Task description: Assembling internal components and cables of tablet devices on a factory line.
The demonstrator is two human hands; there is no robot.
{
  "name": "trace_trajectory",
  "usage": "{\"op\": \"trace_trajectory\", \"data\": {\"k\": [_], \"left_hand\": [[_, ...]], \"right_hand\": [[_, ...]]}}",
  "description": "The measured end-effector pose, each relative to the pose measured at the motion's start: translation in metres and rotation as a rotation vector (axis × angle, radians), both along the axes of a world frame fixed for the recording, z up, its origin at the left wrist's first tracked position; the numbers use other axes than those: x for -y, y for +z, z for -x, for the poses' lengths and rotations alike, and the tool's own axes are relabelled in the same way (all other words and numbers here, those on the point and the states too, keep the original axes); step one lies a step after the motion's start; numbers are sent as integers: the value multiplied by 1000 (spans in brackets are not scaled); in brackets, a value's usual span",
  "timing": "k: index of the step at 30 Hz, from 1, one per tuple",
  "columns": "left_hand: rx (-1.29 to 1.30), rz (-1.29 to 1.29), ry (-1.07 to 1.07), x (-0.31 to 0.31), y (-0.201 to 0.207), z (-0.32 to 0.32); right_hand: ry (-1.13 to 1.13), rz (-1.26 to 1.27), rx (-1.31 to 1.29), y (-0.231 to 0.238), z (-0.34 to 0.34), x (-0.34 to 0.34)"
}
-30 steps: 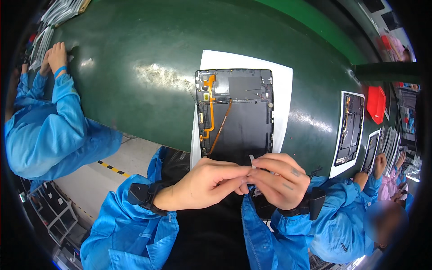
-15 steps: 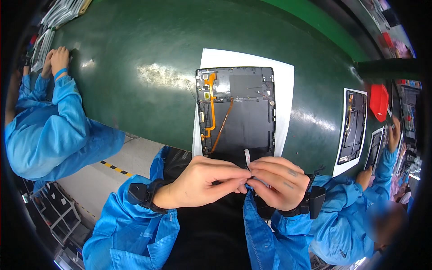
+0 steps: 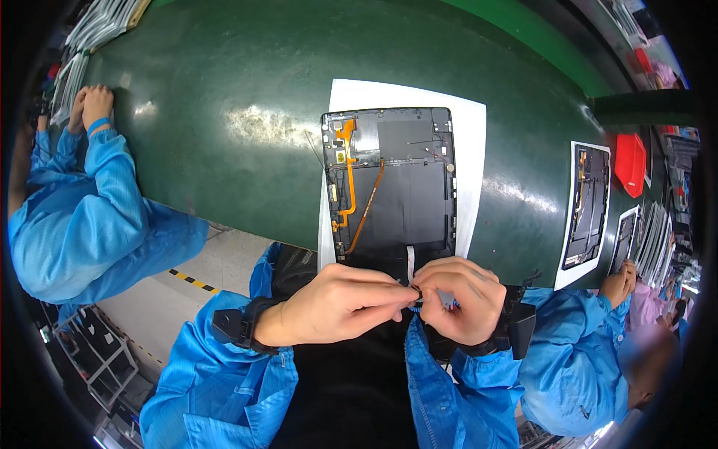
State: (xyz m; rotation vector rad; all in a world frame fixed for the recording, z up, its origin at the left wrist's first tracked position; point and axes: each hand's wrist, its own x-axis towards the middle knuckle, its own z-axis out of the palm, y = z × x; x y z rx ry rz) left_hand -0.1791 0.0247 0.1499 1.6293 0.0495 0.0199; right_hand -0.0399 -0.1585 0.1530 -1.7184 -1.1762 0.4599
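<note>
from far i watch: left hand (image 3: pixel 348 301) pinches small dark piece (image 3: pixel 417 295), fingers closed; at its twelve o'clock lies tablet shell (image 3: pixel 411 206) on paper (image 3: pixel 468 165). white strip (image 3: pixel 410 260) points to twelve. right hand (image 3: pixel 462 301) pinches the same piece. red box (image 3: pixel 630 166) is at two o'clock.

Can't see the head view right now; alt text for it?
The person's left hand and right hand together pinch a small, mostly hidden part, with a white strip standing out. Beyond lies an open black device shell with an orange ribbon cable, on a white sheet on a green table. Co-workers in blue are on both sides.
</note>
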Motion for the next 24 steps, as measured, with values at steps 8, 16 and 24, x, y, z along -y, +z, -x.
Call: {"op": "trace_trajectory", "data": {"k": [8, 16, 24], "left_hand": [[-129, 373, -385, -28, 6, 10], [-124, 521, -350, -42, 8, 21], [-279, 693, -186, -36, 17, 14]], "right_hand": [[-441, 166, 342, -24, -21, 15], [-797, 257, -364, -5, -46, 104], [-586, 880, -20, 30, -15, 152]]}}
